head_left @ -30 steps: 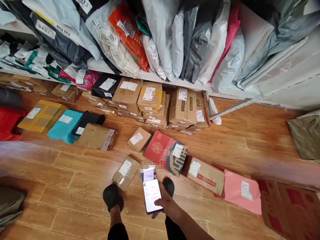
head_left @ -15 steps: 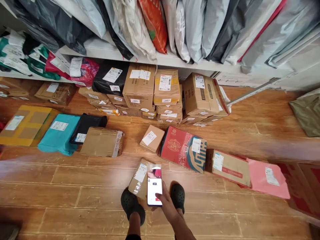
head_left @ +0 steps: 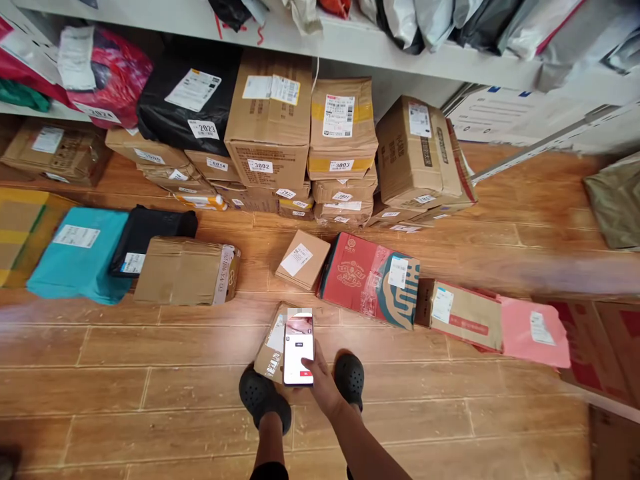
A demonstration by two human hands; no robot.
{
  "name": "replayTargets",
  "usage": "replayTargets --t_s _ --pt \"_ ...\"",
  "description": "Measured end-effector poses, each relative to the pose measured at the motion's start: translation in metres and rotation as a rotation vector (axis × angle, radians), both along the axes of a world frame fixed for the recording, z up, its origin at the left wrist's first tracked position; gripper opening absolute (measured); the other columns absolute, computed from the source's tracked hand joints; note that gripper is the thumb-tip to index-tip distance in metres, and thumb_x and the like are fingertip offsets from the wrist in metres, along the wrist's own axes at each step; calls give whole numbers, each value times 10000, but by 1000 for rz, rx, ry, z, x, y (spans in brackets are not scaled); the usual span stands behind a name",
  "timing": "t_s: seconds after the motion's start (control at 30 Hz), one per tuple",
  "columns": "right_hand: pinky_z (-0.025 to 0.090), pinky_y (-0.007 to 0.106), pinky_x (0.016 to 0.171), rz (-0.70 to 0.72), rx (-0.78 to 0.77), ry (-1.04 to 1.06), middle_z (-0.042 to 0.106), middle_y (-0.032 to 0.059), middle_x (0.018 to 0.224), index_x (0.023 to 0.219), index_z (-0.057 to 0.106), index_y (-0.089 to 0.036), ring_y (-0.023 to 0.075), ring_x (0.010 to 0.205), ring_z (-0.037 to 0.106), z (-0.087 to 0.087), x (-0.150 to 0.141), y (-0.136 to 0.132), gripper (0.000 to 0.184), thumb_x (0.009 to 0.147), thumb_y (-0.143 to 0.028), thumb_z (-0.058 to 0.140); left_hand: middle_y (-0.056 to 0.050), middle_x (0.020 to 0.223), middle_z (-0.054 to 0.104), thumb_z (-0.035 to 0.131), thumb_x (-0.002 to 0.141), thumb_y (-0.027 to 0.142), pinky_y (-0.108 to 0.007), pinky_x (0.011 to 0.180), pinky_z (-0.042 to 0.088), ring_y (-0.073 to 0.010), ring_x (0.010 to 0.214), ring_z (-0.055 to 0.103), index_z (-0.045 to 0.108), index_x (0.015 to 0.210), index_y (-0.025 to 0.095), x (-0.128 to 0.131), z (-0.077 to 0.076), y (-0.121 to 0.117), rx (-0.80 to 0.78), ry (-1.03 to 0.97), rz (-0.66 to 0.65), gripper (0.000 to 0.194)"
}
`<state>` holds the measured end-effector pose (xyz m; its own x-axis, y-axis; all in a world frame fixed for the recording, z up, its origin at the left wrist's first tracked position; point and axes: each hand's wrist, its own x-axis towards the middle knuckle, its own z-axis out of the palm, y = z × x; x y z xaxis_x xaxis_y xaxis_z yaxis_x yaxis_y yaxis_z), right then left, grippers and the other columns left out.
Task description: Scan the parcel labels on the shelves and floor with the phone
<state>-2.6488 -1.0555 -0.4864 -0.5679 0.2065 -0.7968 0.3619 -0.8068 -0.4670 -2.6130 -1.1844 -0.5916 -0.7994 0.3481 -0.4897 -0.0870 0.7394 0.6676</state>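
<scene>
The right hand [head_left: 324, 385] is closed around the lower part of a phone [head_left: 295, 363]; the left hand is out of view, its state untellable. Beyond the right hand, a red box [head_left: 350, 273] lies on wooden floor [head_left: 200, 387], stacked cartons [head_left: 345, 148] under a white shelf [head_left: 390, 65].

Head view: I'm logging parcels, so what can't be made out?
In the head view:
Smartphone: fine screen text too small.
Right hand: some fingers hidden behind the smartphone.
Small labelled carton: partly hidden by the smartphone.
Yellow-taped carton: cut off by left edge.
</scene>
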Motion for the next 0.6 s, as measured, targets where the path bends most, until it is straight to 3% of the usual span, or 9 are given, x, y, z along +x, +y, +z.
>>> replayTargets --t_s 0.07,0.13,0.23,0.33,0.43,0.53,0.6 --pt "528 273 391 -3 7 22 675 54 1022 1348 354 -314 242 698 689 -2 -11 4 743 676 -377 664 25 796 728 692 704 417 -381 548 564 -276 971 683 682 954 454 5 -2 -3 -31 -51 19 252" --pt "534 280 389 0 15 52 682 45 961 1330 371 -305 246 689 692 -2 -23 7 708 683 -363 652 -17 882 736 686 702 509 -442 600 582 -283 928 687 625 1081 462 9 -3 -9 -60 -103 27 387" --pt "530 265 374 -2 33 97 676 28 911 1290 400 -305 240 689 693 -4 -43 14 639 697 -348 634 -79 1034 711 551 781 613 -485 719 583 -272 979 661 524 1249 369 11 -3 -16 -95 -163 32 528" --pt "526 253 362 -10 47 131 673 24 906 1240 413 -290 232 688 693 -10 -63 23 567 717 -349 622 -81 1056 704 515 808 612 -462 787 570 -238 1010 648 524 1257 353 9 -7 -16 -121 -196 30 519" --pt "543 263 370 -28 62 161 671 30 948 1242 382 -283 228 694 695 -20 -84 34 587 716 -355 632 -59 988 732 618 721 627 -489 743 575 -275 993 665 534 1245 380 7 -12 -11 -129 -190 29 586" --pt "561 271 390 -50 74 190 656 34 1011 1261 366 -291 229 732 697 -32 -102 44 612 716 -359 637 -7 895 742 659 708 572 -429 677 578 -279 999 672 614 1115 417 8 -15 -8 -141 -148 52 439" --pt "571 278 405 -61 79 206 653 31 1019 1260 381 -295 233 764 697 -38 -111 50 589 730 -365 627 -20 917 740 700 711 448 -409 710 575 -258 1025 663 644 1071 353 8 -16 -9 -155 -118 70 376"
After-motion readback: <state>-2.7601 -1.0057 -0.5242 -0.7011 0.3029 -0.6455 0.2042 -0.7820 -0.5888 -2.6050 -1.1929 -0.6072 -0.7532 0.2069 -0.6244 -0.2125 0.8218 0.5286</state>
